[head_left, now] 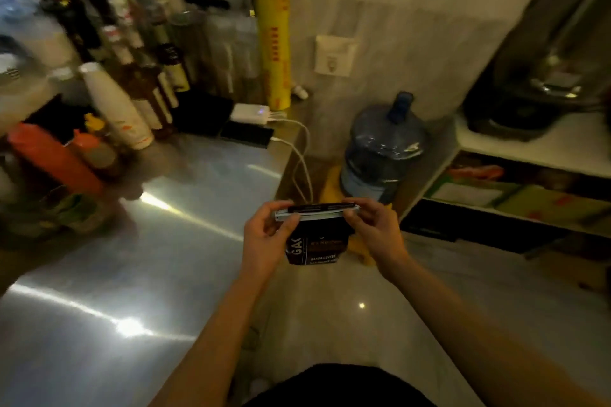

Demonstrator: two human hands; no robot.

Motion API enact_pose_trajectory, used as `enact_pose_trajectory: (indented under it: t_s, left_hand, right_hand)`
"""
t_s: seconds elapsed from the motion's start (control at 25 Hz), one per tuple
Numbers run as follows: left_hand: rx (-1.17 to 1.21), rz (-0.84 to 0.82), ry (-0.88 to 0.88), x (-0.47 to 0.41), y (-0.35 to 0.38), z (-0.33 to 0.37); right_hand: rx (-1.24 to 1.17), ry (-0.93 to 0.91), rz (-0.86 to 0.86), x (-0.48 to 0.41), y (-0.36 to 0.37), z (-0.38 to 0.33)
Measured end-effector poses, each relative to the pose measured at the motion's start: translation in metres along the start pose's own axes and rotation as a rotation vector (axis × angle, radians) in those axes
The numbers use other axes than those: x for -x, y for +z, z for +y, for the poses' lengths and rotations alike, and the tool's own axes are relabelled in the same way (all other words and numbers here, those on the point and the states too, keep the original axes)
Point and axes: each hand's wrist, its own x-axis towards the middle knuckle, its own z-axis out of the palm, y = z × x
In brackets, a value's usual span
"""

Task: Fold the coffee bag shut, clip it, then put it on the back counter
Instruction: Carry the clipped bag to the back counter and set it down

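Note:
A dark coffee bag point(317, 243) with white and orange print hangs in the air just past the steel counter's right edge. Its top point(319, 210) is folded over into a flat band. My left hand point(264, 238) pinches the left end of that fold, and my right hand point(372, 228) pinches the right end. A pale strip, perhaps a clip, shows along the fold under my left fingers; I cannot tell for sure. The bag's bottom hangs free above the floor.
The steel counter point(132, 274) spreads to the left, with bottles point(115, 102), a yellow roll point(274, 30), a white charger point(253, 112) and a phone point(246, 135) at its back. A blue water jug point(383, 149) stands on the floor ahead. White shelving point(515, 155) with an appliance is on the right.

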Motion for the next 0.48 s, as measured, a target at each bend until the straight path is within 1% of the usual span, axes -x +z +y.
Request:
enact_pose_trajectory:
  t_s: [0.12,0.16,0.24,0.36,0.48]
  left_hand:
    - [-0.076,-0.202,0.021,-0.008,0.089,0.005]
    - [-0.080,-0.291,-0.004,-0.006,0.138,0.005]
    - [-0.068,-0.359,-0.037,-0.003,0.184,0.004]
    - [-0.074,-0.551,-0.064,0.013,0.283,-0.001]
    - [-0.080,-0.708,-0.076,0.029,0.361,0.002]
  right_hand:
    - [-0.031,-0.018,0.190,0.015,-0.089,0.007]
    - [-0.051,-0.026,0.286,0.028,-0.134,0.010]
    - [-0.078,-0.039,0.369,0.042,-0.176,0.012]
    - [-0.106,-0.038,0.566,0.076,-0.263,0.021]
    - [-0.141,-0.040,0.716,0.106,-0.327,0.026]
